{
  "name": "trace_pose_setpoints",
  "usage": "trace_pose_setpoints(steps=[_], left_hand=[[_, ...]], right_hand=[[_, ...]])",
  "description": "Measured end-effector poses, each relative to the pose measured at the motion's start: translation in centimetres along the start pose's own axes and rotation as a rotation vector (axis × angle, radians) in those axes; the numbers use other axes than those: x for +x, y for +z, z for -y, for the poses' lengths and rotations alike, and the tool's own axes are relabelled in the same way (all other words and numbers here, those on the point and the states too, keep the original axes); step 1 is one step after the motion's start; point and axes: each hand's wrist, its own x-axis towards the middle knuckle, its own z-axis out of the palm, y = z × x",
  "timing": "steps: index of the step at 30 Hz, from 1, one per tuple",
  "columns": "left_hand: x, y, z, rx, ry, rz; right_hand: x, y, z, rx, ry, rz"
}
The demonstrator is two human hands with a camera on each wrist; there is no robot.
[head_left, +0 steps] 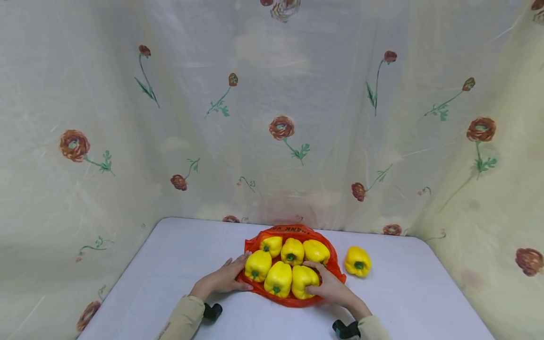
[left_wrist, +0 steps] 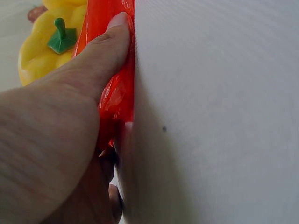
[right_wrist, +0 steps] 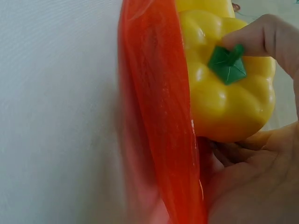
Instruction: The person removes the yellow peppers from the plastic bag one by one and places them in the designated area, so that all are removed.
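My right hand (head_left: 333, 286) grips a yellow bell pepper (head_left: 301, 283) at the front right of an open red plastic bag (head_left: 293, 302). In the right wrist view, the thumb lies beside that pepper's green stem (right_wrist: 229, 64), with the fingers round its far side. Several more yellow bell peppers sit in the bag, one of them a front middle pepper (head_left: 278, 278). At the bag's left edge, my left hand (head_left: 227, 277) rests with fingers extended and touches the red plastic. Its thumb (left_wrist: 110, 49) lies along the bag near the table in the left wrist view.
Outside the bag, to its right, one yellow bell pepper (head_left: 357, 261) lies on the white table (head_left: 408, 302). A flower-printed curtain (head_left: 323, 94) hangs behind the table and along both sides. Black wrist cameras sit on both wrists.
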Motion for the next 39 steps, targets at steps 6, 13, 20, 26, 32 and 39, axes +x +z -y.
trace_pose_setpoints(steps=[6, 13, 20, 26, 32, 39], left_hand=[[0.0, 0.0, -0.1, 0.011, -0.016, 0.006], [0.1, 0.0, 0.0, 0.001, -0.029, 0.011], [0.2, 0.2, 0.2, -0.006, -0.033, 0.011], [0.3, 0.2, 0.1, -0.010, -0.029, 0.008], [0.1, 0.1, 0.0, -0.012, -0.009, 0.007], [0.2, 0.1, 0.1, -0.002, -0.004, 0.007]], right_hand=[[0.4, 0.5, -0.6, 0.080, 0.022, 0.025], [0.7, 0.8, -1.1, 0.121, 0.021, 0.025], [0.9, 0.8, -1.4, 0.101, 0.012, 0.017], [1.1, 0.9, -1.3, 0.093, 0.021, -0.003], [0.9, 0.8, -1.0, 0.080, 0.045, -0.013], [0.7, 0.4, -0.5, 0.027, 0.056, -0.041]])
